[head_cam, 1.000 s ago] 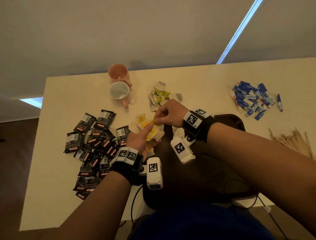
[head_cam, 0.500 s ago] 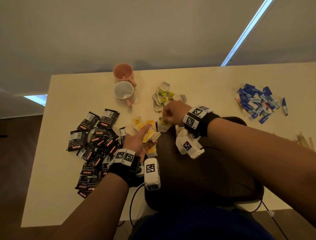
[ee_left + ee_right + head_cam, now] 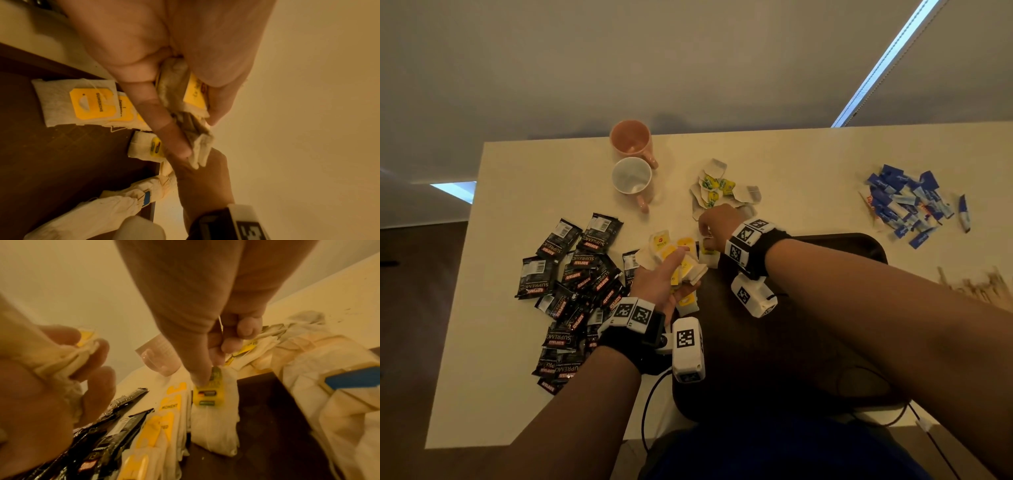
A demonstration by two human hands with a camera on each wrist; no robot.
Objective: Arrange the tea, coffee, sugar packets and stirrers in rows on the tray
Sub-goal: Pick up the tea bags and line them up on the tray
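My left hand grips a fanned bunch of tea bags with yellow tags, just off the far left corner of the dark brown tray. The left wrist view shows that bunch squeezed between thumb and fingers. My right hand pinches a single tea bag by its yellow tag, low over the tray's far left corner. A few tea bags lie side by side along the tray's left edge. Black coffee packets are heaped left of the tray, blue sugar packets far right, wooden stirrers at the right edge.
A pink mug and a white mug stand at the back of the cream table. A loose pile of tea bags and wrappers lies just beyond my right hand. A black cable hangs off the front edge.
My right hand drew one tea bag from the left hand's bunch and carried it right and down to the tray's far left corner. The left hand stayed put.
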